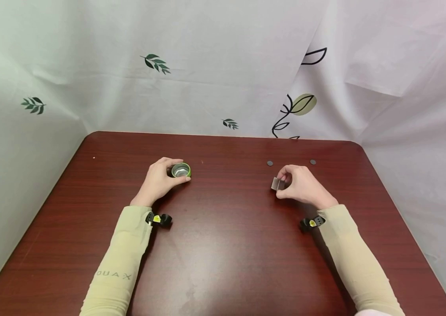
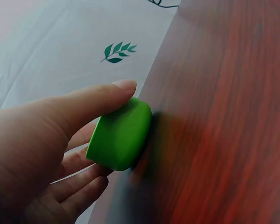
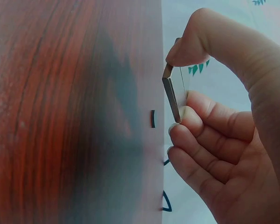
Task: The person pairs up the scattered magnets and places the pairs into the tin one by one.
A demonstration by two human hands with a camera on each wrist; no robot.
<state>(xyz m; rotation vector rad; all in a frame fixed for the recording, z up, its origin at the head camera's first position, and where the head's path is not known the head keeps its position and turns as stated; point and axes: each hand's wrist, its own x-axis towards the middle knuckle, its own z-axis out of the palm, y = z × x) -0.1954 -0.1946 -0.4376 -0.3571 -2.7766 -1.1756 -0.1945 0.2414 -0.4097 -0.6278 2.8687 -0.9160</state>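
Between its thumb and fingers, my left hand (image 1: pixel 160 177) grips a small round tin (image 1: pixel 186 174), green outside and silver inside, its open top facing up. In the left wrist view the tin's green wall (image 2: pixel 121 135) is close to the tabletop; whether it touches is hard to tell. My right hand (image 1: pixel 303 186) pinches a small, thin grey metallic piece (image 1: pixel 275 183) with flat faces meeting at an angle. The right wrist view has this piece (image 3: pixel 172 95) held between thumb and fingertips, above the table. Part of it is hidden by the fingers.
Two small dark grey discs, one disc (image 1: pixel 270 163) and another disc (image 1: pixel 313 162), lie on the table beyond my right hand. The reddish-brown wooden table (image 1: pixel 223 245) has rounded far corners. White curtains (image 1: pixel 207 52) with leaf prints hang behind and along both sides.
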